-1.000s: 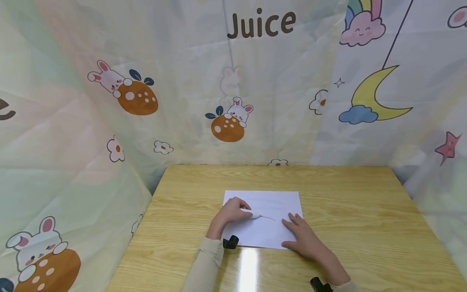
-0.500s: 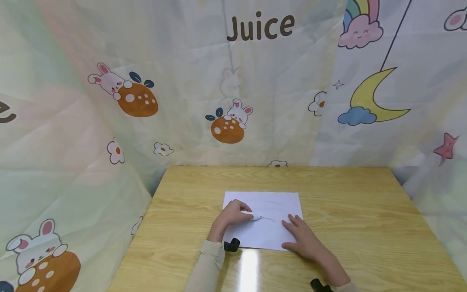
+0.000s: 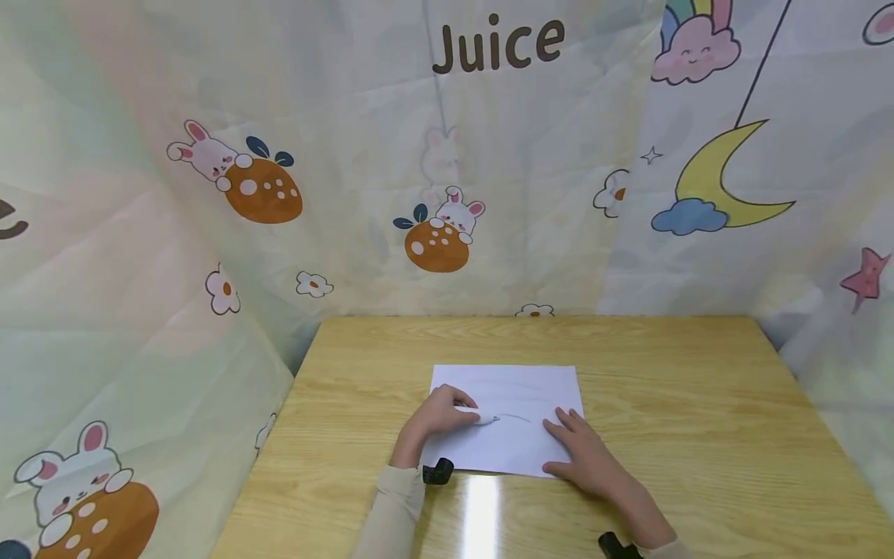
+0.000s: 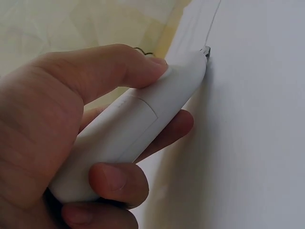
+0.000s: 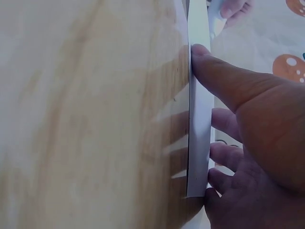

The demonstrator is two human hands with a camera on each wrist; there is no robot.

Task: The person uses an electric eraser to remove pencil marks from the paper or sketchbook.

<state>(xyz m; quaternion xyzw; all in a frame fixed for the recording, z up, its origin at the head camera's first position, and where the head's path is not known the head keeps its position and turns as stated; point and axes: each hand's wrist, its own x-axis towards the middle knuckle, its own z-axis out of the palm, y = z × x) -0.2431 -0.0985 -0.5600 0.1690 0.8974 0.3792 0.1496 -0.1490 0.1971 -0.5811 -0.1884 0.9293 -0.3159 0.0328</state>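
My left hand [image 3: 438, 413] grips a chunky white hand tool [image 4: 119, 126] with a small metal tip [image 4: 207, 51]. In the left wrist view the thumb presses on top of its body and the other fingers curl beneath. The tip points right, at the surface of a white sheet of paper [image 3: 503, 454], just left of a thin grey line [image 3: 518, 418]. My right hand [image 3: 590, 458] rests with spread fingers on the sheet's lower right part. The right wrist view shows its thumb [image 5: 201, 51] near the paper's front edge.
The sheet lies on a wooden table [image 3: 663, 404]. Patterned cloth [image 3: 349, 155] hangs behind the table and at both sides. A black wrist camera [image 3: 438, 471] sits by the left wrist, another [image 3: 618, 545] by the right.
My left hand has drawn back slightly to the left with the white tool, so its tip now stands apart from the line's left end. The right hand stays in place on the paper.
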